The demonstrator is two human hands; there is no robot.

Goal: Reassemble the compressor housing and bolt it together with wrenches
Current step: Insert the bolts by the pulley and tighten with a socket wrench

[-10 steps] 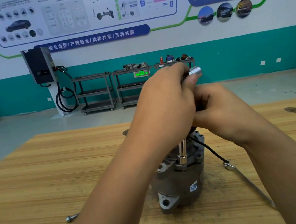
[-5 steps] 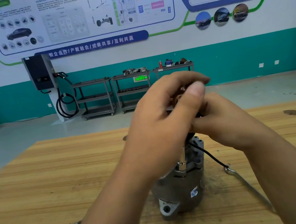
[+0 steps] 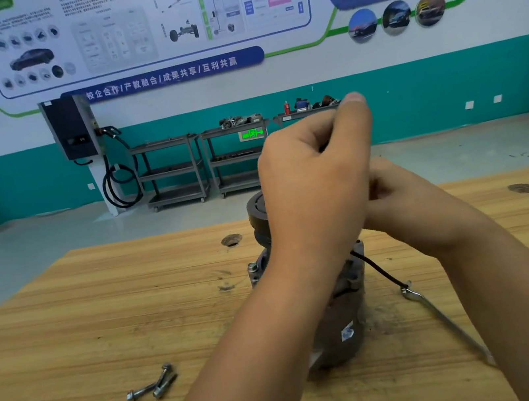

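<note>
Three loose silver flanged bolts point(image 3: 148, 393) lie on the pale wooden surface point(image 3: 69, 335) at left. The grey cast-metal compressor housing point(image 3: 343, 323) stands upright mid-surface. Above it, the left hand point(image 3: 318, 188) has its fingers curled closed around something hidden; the right hand point(image 3: 406, 209) tucks behind, its grip not discernible. A slim steel wrench point(image 3: 444, 319) lies at right.

Matt grey cast-metal compressor housing point(image 3: 348, 322), grainy wooden table point(image 3: 100, 313), shiny steel bolts point(image 3: 154, 386), bright metal wrench point(image 3: 448, 320)
</note>
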